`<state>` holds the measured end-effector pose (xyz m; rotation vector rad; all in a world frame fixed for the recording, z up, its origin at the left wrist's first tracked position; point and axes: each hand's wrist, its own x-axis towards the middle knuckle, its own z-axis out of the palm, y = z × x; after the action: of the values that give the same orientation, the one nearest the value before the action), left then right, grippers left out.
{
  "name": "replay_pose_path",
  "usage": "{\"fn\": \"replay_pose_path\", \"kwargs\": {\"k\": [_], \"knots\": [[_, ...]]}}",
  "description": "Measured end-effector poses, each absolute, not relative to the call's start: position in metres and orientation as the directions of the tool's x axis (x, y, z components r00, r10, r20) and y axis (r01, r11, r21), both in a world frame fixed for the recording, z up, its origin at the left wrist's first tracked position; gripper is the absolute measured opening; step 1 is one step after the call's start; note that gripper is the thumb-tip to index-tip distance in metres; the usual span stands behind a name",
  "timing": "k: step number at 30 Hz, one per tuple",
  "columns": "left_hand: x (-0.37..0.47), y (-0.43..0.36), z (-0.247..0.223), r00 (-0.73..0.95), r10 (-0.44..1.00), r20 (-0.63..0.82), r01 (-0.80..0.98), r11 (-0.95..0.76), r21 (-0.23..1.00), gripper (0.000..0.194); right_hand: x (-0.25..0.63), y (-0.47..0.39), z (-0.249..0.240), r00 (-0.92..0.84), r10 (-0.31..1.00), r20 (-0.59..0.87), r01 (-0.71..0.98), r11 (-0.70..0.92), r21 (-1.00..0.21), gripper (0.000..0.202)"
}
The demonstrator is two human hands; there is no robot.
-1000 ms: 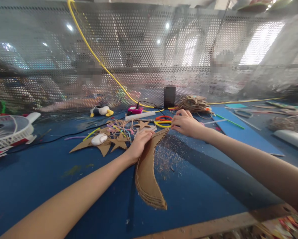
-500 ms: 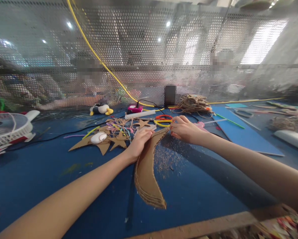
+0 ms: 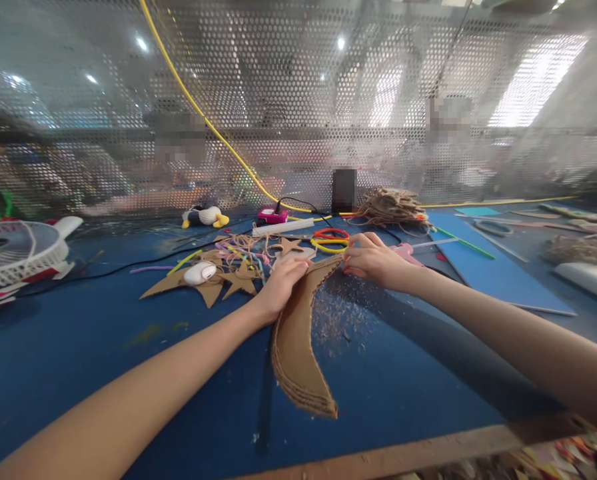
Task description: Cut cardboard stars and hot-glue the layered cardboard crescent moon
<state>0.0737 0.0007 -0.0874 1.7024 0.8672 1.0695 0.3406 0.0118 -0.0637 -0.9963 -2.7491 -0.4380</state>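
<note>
A layered brown cardboard crescent (image 3: 298,340) stands on edge on the blue table, its corrugated rim showing and its lower tip towards me. My left hand (image 3: 284,283) is closed on its upper left side, fingers over the top edge. At the far tip, my right hand (image 3: 366,260) pinches the cardboard with bent fingers; the fingertips are partly hidden. Just behind the right wrist lies a pink tool, apparently a glue gun (image 3: 405,252), with a pale stick coming out of it. Scissors (image 3: 331,240) with red and yellow handles lie beyond the crescent's tip.
Cardboard stars (image 3: 240,279), a white oval case (image 3: 199,273) and tangled cords lie left of the crescent. Fine scraps (image 3: 341,317) litter the table. A blue board (image 3: 498,267) is at right, a white fan (image 3: 18,250) at left. Behind stands a perforated metal screen (image 3: 278,100).
The camera view has shifted slightly, moving the whole scene a little to the right. Both hands keep their places on the cardboard crescent.
</note>
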Motion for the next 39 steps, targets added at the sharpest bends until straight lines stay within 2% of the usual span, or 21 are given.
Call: {"fn": "replay_pose_path", "kwargs": {"k": [8,11,16,19,23,26,32,34,39], "knots": [[0.074,0.001,-0.089,0.365,0.887,0.283,0.099,-0.339,0.935,0.028,0.326,0.013,-0.065,-0.819,0.528,0.225,0.564,0.664,0.492,0.024],[0.074,-0.001,-0.087,0.346,0.893,0.287,0.101,-0.340,0.935,0.027,0.328,0.018,-0.059,-0.829,0.510,0.227,0.546,0.652,0.526,0.023],[0.074,-0.002,-0.086,0.352,0.891,0.286,0.106,-0.342,0.934,0.027,0.337,0.021,-0.042,-0.778,0.559,0.286,0.626,0.656,0.421,0.026],[0.073,-0.002,-0.087,0.335,0.899,0.282,0.109,-0.334,0.936,0.027,0.344,0.019,-0.035,-0.715,0.613,0.337,0.698,0.653,0.295,0.028],[0.073,-0.001,-0.088,0.329,0.902,0.280,0.111,-0.332,0.937,0.026,0.351,0.014,-0.032,-0.566,0.702,0.431,0.810,0.572,0.131,0.029],[0.072,0.000,-0.088,0.324,0.905,0.275,0.117,-0.327,0.938,0.025,0.355,0.012,-0.032,-0.493,0.724,0.482,0.839,0.542,0.043,0.030],[0.072,0.001,-0.090,0.302,0.914,0.271,0.106,-0.315,0.943,0.024,0.362,0.016,-0.028,-0.278,0.770,0.574,0.852,0.474,-0.223,0.032],[0.073,0.001,-0.090,0.295,0.917,0.268,0.098,-0.308,0.946,0.023,0.362,0.017,-0.028,-0.313,0.773,0.552,0.845,0.491,-0.209,0.034],[0.073,0.001,-0.089,0.333,0.904,0.270,0.089,-0.315,0.945,0.025,0.357,0.013,-0.046,-0.574,0.716,0.398,0.787,0.616,0.028,0.021]]}}
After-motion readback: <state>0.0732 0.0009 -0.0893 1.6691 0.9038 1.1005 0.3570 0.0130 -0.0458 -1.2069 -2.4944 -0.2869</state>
